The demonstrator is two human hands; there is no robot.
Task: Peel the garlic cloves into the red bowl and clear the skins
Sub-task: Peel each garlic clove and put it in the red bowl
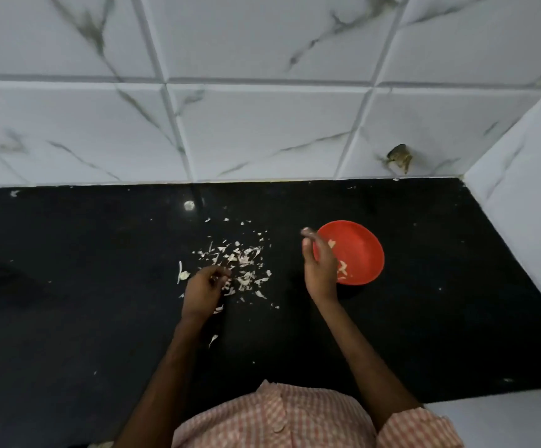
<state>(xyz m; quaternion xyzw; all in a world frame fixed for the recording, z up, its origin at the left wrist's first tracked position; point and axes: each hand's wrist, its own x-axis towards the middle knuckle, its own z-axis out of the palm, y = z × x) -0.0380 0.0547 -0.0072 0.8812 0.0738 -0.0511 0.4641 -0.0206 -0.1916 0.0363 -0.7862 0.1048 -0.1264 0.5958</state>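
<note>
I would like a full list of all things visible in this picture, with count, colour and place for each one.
red bowl: one, red, on the counter, right of centre.
peeled cloves: a few pale pieces, exact count unclear, inside the red bowl.
garlic skins: many small scraps, whitish, scattered on the counter left of the bowl.
counter: one, black, speckled.
wall tiles: several, white with grey veins, behind the counter and at the right.
hole in tile: one, dark, low on the back wall.
shirt: one, checked orange and white, bottom edge.
left hand: curled, at the skins.
right hand: at the bowl's left rim, fingers extended.
</note>
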